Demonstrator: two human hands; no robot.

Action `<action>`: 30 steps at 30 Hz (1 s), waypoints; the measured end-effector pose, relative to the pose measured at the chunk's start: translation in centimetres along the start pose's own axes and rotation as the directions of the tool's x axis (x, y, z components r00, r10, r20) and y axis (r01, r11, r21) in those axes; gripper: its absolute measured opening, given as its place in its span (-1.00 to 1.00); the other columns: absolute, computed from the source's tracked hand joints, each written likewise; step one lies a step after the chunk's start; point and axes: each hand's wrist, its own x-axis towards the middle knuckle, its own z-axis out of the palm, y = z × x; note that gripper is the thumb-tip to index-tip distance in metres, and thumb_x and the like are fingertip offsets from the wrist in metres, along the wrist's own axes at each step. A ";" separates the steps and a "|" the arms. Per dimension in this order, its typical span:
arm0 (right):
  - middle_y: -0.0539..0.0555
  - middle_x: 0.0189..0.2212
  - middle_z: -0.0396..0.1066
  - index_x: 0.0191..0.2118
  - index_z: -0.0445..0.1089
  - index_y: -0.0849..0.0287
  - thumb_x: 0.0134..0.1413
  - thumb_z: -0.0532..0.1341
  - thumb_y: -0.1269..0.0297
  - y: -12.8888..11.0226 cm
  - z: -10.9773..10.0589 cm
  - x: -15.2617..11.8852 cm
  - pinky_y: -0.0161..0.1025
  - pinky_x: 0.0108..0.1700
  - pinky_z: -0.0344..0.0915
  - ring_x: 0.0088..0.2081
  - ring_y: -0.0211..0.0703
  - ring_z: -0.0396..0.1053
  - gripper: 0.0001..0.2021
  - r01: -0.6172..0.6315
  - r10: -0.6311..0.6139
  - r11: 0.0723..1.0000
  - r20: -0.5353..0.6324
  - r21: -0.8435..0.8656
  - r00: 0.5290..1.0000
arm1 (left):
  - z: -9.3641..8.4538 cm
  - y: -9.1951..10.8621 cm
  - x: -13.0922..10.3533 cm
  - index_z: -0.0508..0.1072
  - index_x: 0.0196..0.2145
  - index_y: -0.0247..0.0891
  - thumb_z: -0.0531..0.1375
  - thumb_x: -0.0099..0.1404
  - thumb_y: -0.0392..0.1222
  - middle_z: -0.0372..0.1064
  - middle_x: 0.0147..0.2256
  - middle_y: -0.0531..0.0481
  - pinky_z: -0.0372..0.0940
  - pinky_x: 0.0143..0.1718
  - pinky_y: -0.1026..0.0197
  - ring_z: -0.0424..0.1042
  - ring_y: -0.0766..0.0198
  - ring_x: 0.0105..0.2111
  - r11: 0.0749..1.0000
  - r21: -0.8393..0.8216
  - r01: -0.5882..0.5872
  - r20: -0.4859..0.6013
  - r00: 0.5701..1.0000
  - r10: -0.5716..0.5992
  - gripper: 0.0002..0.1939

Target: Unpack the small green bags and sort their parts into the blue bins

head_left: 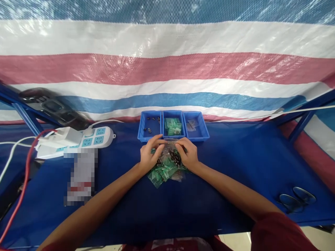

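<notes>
My left hand (pixel 151 152) and my right hand (pixel 187 153) pinch the upper edge of a small clear plastic bag (pixel 170 142) between them, just in front of the blue bins. Beneath it lies a pile of green packets (pixel 163 170) with small pale pieces, along with dark small parts (pixel 176 157). The left blue bin (pixel 142 126) holds a few dark bits. Green packets (pixel 173 126) fill much of the middle bin, and clear little bags (pixel 192 124) lie in the right one. What is inside the pinched bag is hard to make out.
At the left are a white power strip (pixel 104 137) with plugs, a red cable (pixel 26 174) and a blurred-out flat object (pixel 83 174). Glasses (pixel 297 200) rest at the right of the blue table (pixel 235 153). Behind hangs a striped sheet (pixel 167 69).
</notes>
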 end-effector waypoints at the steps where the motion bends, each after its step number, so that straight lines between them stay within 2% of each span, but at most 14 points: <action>1: 0.10 -0.41 0.34 -0.30 0.39 0.18 0.23 0.05 0.28 0.0 0.0 0.0 -0.24 -0.36 0.26 -0.39 -0.17 0.31 -0.81 -0.001 0.001 1.000 0.008 -0.001 1.000 | 0.0 0.0 0.1 0.21 0.09 -0.20 0.14 0.28 -0.23 0.50 -0.28 -0.01 0.30 -0.55 0.40 0.31 0.50 -0.65 1.000 0.028 -0.013 0.011 1.000 0.013 -0.58; 3: 0.10 -0.41 0.35 -0.24 0.39 0.18 0.24 0.04 0.28 0.1 0.0 0.0 -0.24 -0.37 0.26 -0.41 -0.19 0.31 -0.81 -0.006 0.006 1.000 0.021 -0.001 1.000 | -0.2 0.2 0.4 0.29 0.05 -0.20 0.19 0.24 -0.25 0.51 -0.32 0.01 0.31 -0.53 0.41 0.34 0.48 -0.63 0.993 0.095 -0.064 0.035 0.997 0.061 -0.59; 6: 0.08 -0.42 0.35 -0.19 0.39 0.18 0.23 0.05 0.28 -0.1 0.0 0.0 -0.27 -0.43 0.24 -0.48 -0.23 0.28 -0.81 -0.024 0.024 1.000 0.028 0.001 0.999 | -0.3 0.3 0.8 0.47 -0.17 -0.21 0.20 0.22 -0.28 0.52 -0.35 0.02 0.35 -0.44 0.37 0.43 0.40 -0.52 0.978 0.147 -0.148 0.076 0.988 0.138 -0.81; 8: 0.06 -0.46 0.32 -0.20 0.38 0.18 0.21 0.08 0.26 -0.2 0.0 0.0 -0.28 -0.47 0.21 -0.53 -0.26 0.23 -0.82 -0.030 0.029 1.000 0.033 0.004 0.999 | -0.4 0.3 1.0 0.50 -0.26 -0.23 0.19 0.23 -0.28 0.51 -0.34 0.00 0.37 -0.37 0.32 0.47 0.33 -0.43 0.974 0.147 -0.175 0.085 0.983 0.164 -0.88; 12: 0.00 -0.55 0.24 -0.24 0.39 0.18 0.19 0.12 0.24 -0.3 0.2 -0.1 -0.29 -0.50 0.18 -0.57 -0.28 0.16 -0.84 0.000 0.000 1.000 0.050 -0.003 0.999 | -0.4 0.5 0.9 0.48 -0.28 -0.26 0.17 0.25 -0.30 0.50 -0.35 -0.02 0.38 -0.28 0.28 0.48 0.28 -0.32 0.968 0.135 -0.214 0.108 0.974 0.200 -0.90; 18: 0.00 -0.54 0.23 -0.30 0.38 0.19 0.21 0.09 0.26 -0.1 0.5 -0.2 -0.30 -0.48 0.16 -0.56 -0.29 0.16 -0.83 0.036 -0.036 0.999 0.012 -0.025 0.999 | -0.1 0.4 0.8 0.45 -0.22 -0.26 0.18 0.24 -0.25 0.47 -0.33 -0.03 0.29 -0.51 0.36 0.34 0.43 -0.58 0.971 0.121 -0.207 0.166 0.969 0.186 -0.86; 23: 0.04 -0.50 0.29 -0.29 0.39 0.19 0.21 0.08 0.27 -0.2 0.6 -0.4 -0.30 -0.48 0.18 -0.54 -0.27 0.20 -0.82 0.089 -0.089 0.996 -0.012 -0.030 0.996 | -0.1 0.3 0.6 0.42 -0.26 -0.27 0.16 0.26 -0.23 0.43 -0.40 0.02 0.25 -0.54 0.37 0.29 0.45 -0.60 0.970 0.167 -0.176 0.179 0.973 0.146 -0.89; 26: 0.06 -0.48 0.30 -0.27 0.40 0.20 0.21 0.07 0.28 -0.3 0.6 -0.5 -0.29 -0.49 0.18 -0.55 -0.28 0.19 -0.81 0.105 -0.106 0.994 -0.020 -0.019 0.994 | -0.1 0.3 0.5 0.41 -0.26 -0.27 0.13 0.28 -0.24 0.42 -0.37 0.02 0.27 -0.51 0.36 0.33 0.43 -0.56 0.970 0.178 -0.167 0.194 0.972 0.132 -0.91; 30: 0.07 -0.47 0.31 -0.20 0.39 0.21 0.24 0.01 0.24 -0.6 0.4 -0.5 -0.27 -0.43 0.22 -0.50 -0.23 0.26 -0.76 0.063 -0.064 0.998 -0.029 -0.018 0.998 | -0.3 0.0 0.4 0.41 -0.28 -0.27 0.10 0.29 -0.30 0.43 -0.27 -0.05 0.35 -0.35 0.31 0.44 0.33 -0.34 0.956 0.137 -0.258 0.150 0.960 0.237 -0.91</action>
